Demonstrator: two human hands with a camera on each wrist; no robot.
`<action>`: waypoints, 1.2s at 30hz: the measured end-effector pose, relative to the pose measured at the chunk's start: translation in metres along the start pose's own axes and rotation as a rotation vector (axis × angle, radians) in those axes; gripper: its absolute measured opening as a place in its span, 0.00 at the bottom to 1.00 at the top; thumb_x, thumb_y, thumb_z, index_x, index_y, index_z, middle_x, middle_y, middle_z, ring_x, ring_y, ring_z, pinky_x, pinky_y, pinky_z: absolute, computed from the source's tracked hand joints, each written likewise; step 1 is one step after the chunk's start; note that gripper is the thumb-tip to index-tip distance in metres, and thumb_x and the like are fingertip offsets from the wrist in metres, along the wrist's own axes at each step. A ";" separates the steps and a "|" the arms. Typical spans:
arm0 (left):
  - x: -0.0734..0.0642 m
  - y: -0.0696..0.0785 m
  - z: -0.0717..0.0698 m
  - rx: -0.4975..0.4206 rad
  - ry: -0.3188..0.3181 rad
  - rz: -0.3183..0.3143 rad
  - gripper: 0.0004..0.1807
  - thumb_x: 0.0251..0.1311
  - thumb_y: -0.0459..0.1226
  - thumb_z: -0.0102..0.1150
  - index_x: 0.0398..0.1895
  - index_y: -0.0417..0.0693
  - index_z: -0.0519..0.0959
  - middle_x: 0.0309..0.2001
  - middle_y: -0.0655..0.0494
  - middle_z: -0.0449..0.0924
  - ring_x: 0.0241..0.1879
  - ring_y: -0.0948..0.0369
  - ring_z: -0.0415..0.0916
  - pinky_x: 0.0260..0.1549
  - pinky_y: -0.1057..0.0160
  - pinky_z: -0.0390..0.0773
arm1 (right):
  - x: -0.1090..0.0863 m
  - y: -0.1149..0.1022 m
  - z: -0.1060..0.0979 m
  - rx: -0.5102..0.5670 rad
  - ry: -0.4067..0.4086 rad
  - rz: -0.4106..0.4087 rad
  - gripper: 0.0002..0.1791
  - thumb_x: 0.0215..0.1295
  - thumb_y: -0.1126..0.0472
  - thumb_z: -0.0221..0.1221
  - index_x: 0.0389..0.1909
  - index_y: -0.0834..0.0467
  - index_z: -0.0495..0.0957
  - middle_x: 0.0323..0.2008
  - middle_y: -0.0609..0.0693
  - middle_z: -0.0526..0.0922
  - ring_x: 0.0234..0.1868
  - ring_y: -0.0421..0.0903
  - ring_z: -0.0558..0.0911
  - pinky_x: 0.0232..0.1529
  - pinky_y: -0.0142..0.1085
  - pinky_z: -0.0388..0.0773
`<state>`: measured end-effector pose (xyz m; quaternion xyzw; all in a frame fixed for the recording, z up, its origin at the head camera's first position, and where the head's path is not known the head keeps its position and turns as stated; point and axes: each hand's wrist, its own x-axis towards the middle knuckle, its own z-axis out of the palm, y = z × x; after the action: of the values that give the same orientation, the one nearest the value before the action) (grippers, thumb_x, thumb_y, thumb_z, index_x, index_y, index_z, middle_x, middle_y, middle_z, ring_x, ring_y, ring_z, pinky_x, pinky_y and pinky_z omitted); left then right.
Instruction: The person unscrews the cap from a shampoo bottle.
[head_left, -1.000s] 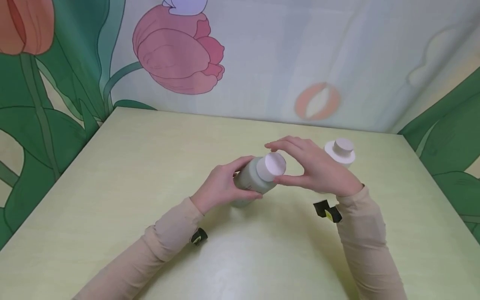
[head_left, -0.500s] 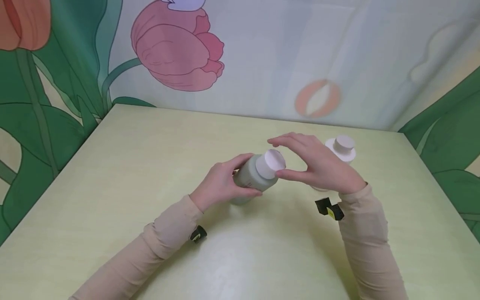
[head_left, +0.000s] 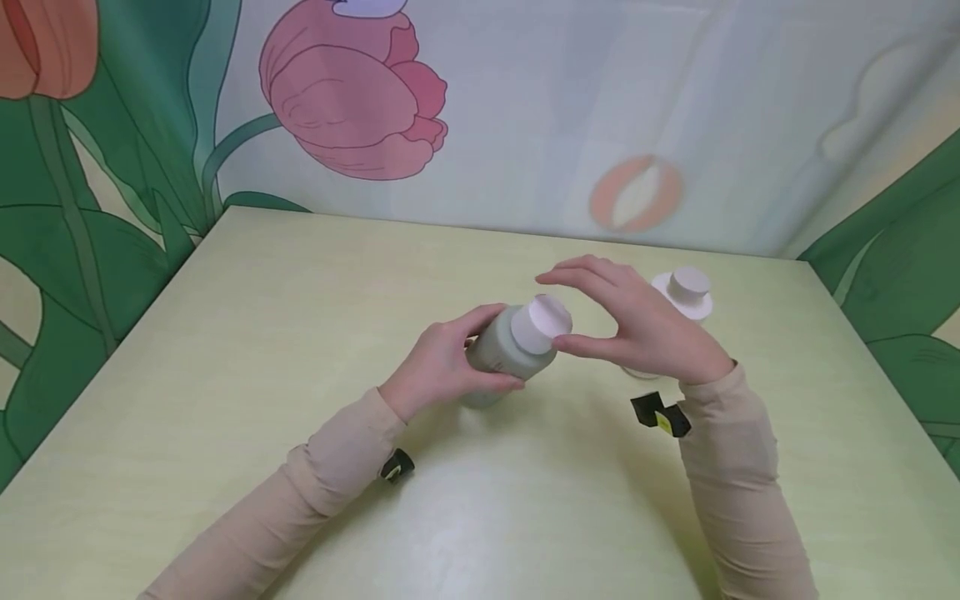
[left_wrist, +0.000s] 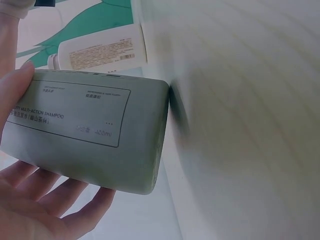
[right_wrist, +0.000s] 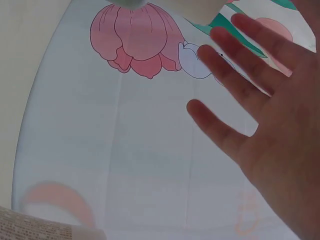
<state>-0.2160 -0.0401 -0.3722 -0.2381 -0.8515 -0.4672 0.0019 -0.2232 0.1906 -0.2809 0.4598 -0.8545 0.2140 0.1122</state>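
My left hand grips a grey-green shampoo bottle round its body, thumb on one side and fingers on the other. Printed lettering on the bottle reads "shampoo" in the left wrist view. It leans to the right in the head view, with its white cap on top. Beside the cap is my right hand, its thumb tip right at the cap's near edge. The fingers of that hand are spread and fairly straight, apart from the cap on its far side.
A white bottle with a white cap stands behind my right hand, partly hidden by it; its printed back label shows in the left wrist view. The pale table ends at a curtain printed with tulips.
The fingers of my right hand have lifted a little farther from the cap, while its thumb stays at the cap's edge. My left hand keeps its hold on the shampoo bottle.
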 end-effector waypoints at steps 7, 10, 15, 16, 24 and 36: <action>0.000 0.000 0.001 0.008 0.007 0.007 0.39 0.34 0.50 0.72 0.55 0.69 0.66 0.48 0.68 0.76 0.46 0.66 0.74 0.45 0.62 0.74 | 0.001 0.003 0.003 0.019 -0.013 -0.010 0.23 0.53 0.53 0.62 0.52 0.50 0.72 0.44 0.40 0.76 0.45 0.36 0.73 0.48 0.33 0.66; 0.000 -0.001 0.001 0.011 0.004 0.008 0.39 0.34 0.50 0.72 0.55 0.69 0.66 0.48 0.68 0.76 0.46 0.66 0.74 0.45 0.62 0.74 | 0.001 0.003 0.003 0.059 -0.033 -0.074 0.24 0.53 0.60 0.61 0.53 0.52 0.72 0.48 0.43 0.75 0.48 0.38 0.73 0.49 0.34 0.68; -0.001 -0.001 0.000 0.006 0.003 0.003 0.39 0.34 0.50 0.71 0.56 0.69 0.66 0.47 0.68 0.76 0.47 0.66 0.74 0.46 0.61 0.73 | 0.000 -0.001 0.001 0.066 -0.098 -0.024 0.33 0.55 0.58 0.60 0.63 0.48 0.61 0.59 0.42 0.67 0.59 0.40 0.66 0.58 0.40 0.63; -0.002 -0.001 0.000 0.008 0.005 0.005 0.39 0.34 0.50 0.71 0.56 0.68 0.66 0.48 0.68 0.76 0.47 0.66 0.74 0.46 0.61 0.73 | 0.000 -0.001 0.001 0.063 -0.102 0.007 0.34 0.55 0.56 0.60 0.64 0.48 0.59 0.59 0.42 0.67 0.60 0.40 0.66 0.58 0.40 0.62; -0.002 0.002 0.002 0.048 0.005 0.013 0.40 0.34 0.50 0.72 0.56 0.67 0.66 0.47 0.66 0.76 0.45 0.66 0.74 0.44 0.63 0.73 | -0.001 0.000 0.003 0.004 -0.087 0.070 0.26 0.56 0.50 0.59 0.56 0.49 0.68 0.48 0.40 0.74 0.49 0.37 0.71 0.51 0.38 0.64; -0.001 0.001 0.003 0.054 0.017 0.025 0.39 0.33 0.50 0.72 0.56 0.68 0.66 0.46 0.67 0.76 0.45 0.66 0.74 0.44 0.63 0.73 | 0.000 -0.008 -0.003 0.018 -0.082 0.049 0.32 0.54 0.52 0.61 0.60 0.51 0.64 0.55 0.44 0.71 0.56 0.42 0.69 0.56 0.41 0.64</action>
<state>-0.2140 -0.0374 -0.3738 -0.2444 -0.8608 -0.4459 0.0216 -0.2162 0.1879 -0.2761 0.4483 -0.8673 0.2054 0.0677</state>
